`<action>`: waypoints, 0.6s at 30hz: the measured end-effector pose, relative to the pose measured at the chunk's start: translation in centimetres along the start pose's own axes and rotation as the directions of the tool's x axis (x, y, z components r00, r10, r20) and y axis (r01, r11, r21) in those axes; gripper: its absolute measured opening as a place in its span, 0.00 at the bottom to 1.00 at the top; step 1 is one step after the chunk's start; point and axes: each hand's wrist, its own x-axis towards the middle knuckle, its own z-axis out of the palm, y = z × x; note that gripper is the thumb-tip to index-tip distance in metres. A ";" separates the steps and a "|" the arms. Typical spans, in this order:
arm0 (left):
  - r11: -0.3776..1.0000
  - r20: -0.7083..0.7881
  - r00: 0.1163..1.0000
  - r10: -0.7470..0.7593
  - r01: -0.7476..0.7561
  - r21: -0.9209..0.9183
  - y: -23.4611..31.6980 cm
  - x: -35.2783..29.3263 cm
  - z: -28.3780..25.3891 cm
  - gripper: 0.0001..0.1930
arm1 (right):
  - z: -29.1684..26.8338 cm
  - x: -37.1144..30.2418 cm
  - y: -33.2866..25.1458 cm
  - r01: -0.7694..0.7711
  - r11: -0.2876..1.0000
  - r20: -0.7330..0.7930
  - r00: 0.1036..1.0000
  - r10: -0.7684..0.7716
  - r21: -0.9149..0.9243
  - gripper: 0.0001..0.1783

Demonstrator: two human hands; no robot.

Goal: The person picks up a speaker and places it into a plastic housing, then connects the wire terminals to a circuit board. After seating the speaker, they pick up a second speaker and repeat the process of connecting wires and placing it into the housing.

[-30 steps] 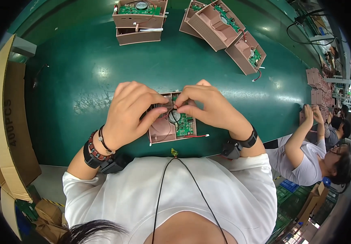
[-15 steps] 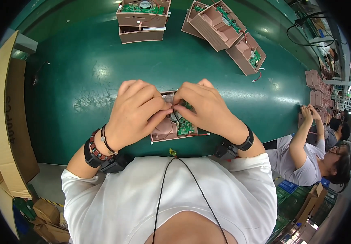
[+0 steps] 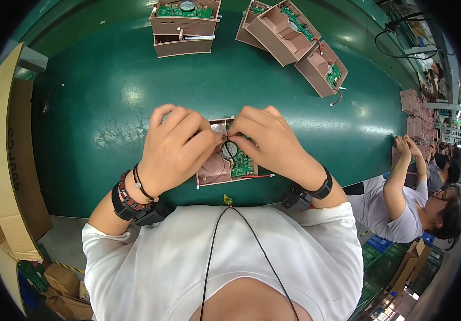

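Note:
In front of me on the table lies an open pinkish-brown plastic housing [image 3: 210, 170]. Inside its right part sits a green circuit board [image 3: 242, 166], with a round pale disc [image 3: 232, 152] beside my fingertips. My left hand [image 3: 174, 147] is closed over the housing's far left part; its fingertips are partly hidden. Across from it my right hand [image 3: 270, 142] pinches a thin dark wire [image 3: 225, 143] that loops over the disc. The two hands' fingertips nearly meet. A red wire [image 3: 262, 176] with a white plug sticks out past the housing's near right corner.
Similar housings [image 3: 185, 47] are stacked at the far left, and more housings [image 3: 281, 40] lean together at the far right. A cardboard box [image 3: 19, 160] stands on the left. On the right a co-worker [image 3: 390, 208] reaches toward further stacked housings [image 3: 415, 115].
My left fingers have drawn back slightly to the left, opening a small gap to the right hand and uncovering more of the disc. The dark wire now curves over it.

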 end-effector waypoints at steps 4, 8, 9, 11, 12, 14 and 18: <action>0.998 -0.009 0.998 -0.054 0.054 -0.036 0.0 0.3 -0.3 0.06 | -0.2 0.0 -0.1 -0.014 0.998 -0.004 1.000 0.014 0.055 0.07; 0.996 -0.012 0.997 -0.075 0.075 -0.042 -0.2 0.1 -0.6 0.06 | -0.2 0.1 0.1 -0.004 1.000 0.020 1.000 0.003 0.006 0.08; 0.996 -0.006 0.997 -0.082 0.082 -0.041 -0.3 0.0 -0.7 0.06 | -0.1 0.1 0.1 -0.004 1.000 0.022 1.000 0.004 0.006 0.08; 0.995 -0.001 0.996 -0.089 0.089 -0.040 -0.2 0.0 -0.7 0.06 | 0.0 0.0 0.1 -0.020 0.999 0.012 1.000 0.020 0.049 0.08; 0.994 0.007 0.995 -0.099 0.099 -0.050 -0.2 -0.1 -0.7 0.07 | 0.1 0.0 0.1 -0.028 0.997 0.008 1.000 0.028 0.070 0.08; 0.990 0.024 0.993 -0.117 0.119 -0.070 -0.2 -0.2 -0.6 0.07 | 0.4 -0.1 0.2 -0.032 0.996 0.003 0.999 0.032 0.082 0.08; 0.990 0.048 0.993 -0.112 0.116 -0.082 -0.1 -0.3 -0.7 0.07 | 0.7 -0.1 0.1 -0.041 0.993 0.001 0.999 0.042 0.109 0.08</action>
